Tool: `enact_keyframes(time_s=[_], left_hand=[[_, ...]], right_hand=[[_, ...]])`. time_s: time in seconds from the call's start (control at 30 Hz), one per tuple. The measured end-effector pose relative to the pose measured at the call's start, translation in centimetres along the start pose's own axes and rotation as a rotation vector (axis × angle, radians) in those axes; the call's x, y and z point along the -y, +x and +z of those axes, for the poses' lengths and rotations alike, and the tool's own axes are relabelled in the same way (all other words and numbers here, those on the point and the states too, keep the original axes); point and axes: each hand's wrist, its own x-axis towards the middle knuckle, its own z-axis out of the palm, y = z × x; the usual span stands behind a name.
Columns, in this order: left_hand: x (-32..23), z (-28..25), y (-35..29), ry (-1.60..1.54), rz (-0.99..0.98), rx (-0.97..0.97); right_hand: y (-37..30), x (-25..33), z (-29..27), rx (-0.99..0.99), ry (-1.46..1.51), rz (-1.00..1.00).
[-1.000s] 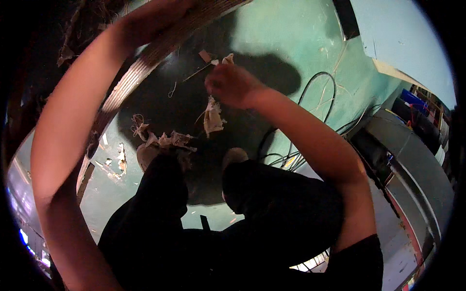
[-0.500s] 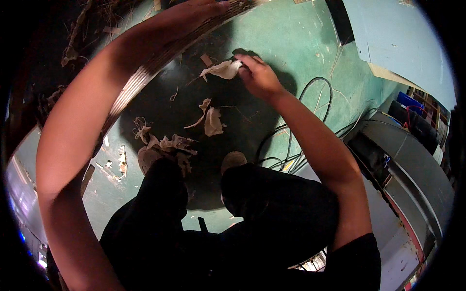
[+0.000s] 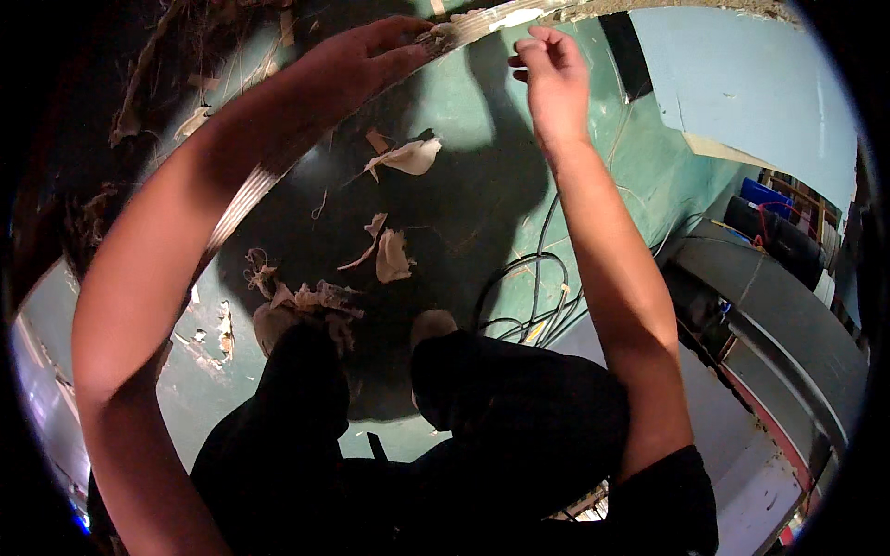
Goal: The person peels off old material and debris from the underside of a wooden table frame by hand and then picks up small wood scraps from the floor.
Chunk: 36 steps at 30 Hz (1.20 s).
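Observation:
A long pale ribbed board edge (image 3: 243,204) arcs behind my left forearm toward the top, its ridges running lengthwise. My left hand (image 3: 394,46) grips this edge near the upper middle, some fingers lying over it. Just right of it, my right hand (image 3: 556,79) is raised below the pale end of the edge. Its fingers are loosely bent and apart, with nothing visible in them. On the green floor below lies a torn off-white scrap (image 3: 413,157). Another torn scrap (image 3: 393,257) rests nearer my feet.
Crumpled, stringy scraps (image 3: 315,298) lie against my left shoe. Black cable (image 3: 536,259) coils on the floor at right. A light-blue panel (image 3: 742,83) stands far right, with a grey curved metal housing (image 3: 769,296) nearer. Fibrous debris (image 3: 148,74) is at far left.
My right hand has moved away from the off-white scrap, up toward the board edge, leaving the scrap on the floor. My left hand stays at the edge. The view has shifted slightly.

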Motion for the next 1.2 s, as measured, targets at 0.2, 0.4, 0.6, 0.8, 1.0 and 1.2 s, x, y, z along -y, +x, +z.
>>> enact_keyframes(time_s=[0.2,0.4,0.6,0.8,1.0,1.2], left_hand=[[1.2,-0.2,0.4,0.032,0.121,-0.073],[1.6,-0.7,0.9,0.097,0.178,-0.058],[0.8,-1.1,2.8,0.192,0.146,-0.086],[-0.6,0.2,4.2,0.333,0.223,-0.112],[-0.3,1.3,4.6,0.765,0.506,-0.379],[-0.4,2.2,4.0,0.776,0.559,-0.462]], right_hand=[[4.0,4.2,-0.1,0.035,0.198,0.481],[4.0,5.5,0.7,0.102,-0.095,0.416],[3.7,4.5,0.9,0.057,-0.01,0.338],[3.7,3.5,1.6,-0.073,-0.062,0.27],[3.8,2.4,1.9,-0.148,-0.07,0.096],[3.7,2.3,2.7,-0.216,-0.084,0.067]])
